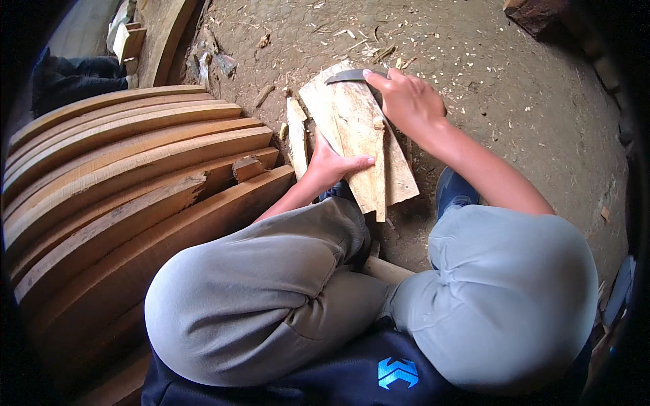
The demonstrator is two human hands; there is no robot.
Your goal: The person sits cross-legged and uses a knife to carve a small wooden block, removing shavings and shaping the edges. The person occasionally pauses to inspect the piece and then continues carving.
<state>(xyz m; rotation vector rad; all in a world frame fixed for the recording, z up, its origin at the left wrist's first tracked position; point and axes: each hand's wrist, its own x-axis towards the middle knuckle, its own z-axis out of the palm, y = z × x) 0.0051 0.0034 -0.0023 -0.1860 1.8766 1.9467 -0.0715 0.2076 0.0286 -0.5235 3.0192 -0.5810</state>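
My right hand (414, 101) is closed round the grip of a curved knife (344, 76), its thumb along the back of the dark blade. The blade points left and lies over the far end of a pale, split wood piece (355, 125). My left hand (328, 164) grips that piece at its near left side, with the thumb across its face. Beneath it lies a wider flat board (401, 177), angled on the ground between my feet. The knife's handle is hidden in my fist, and most of my left fingers are hidden behind the wood.
Several long planks (135, 145) lie side by side at the left, a small wood block (248, 168) on them. A rough strip (296, 139) rests beside my left hand. Shavings litter the dirt floor (514, 128). A dark wood block (535, 15) lies far right; dark cloth (81, 80) shows far left.
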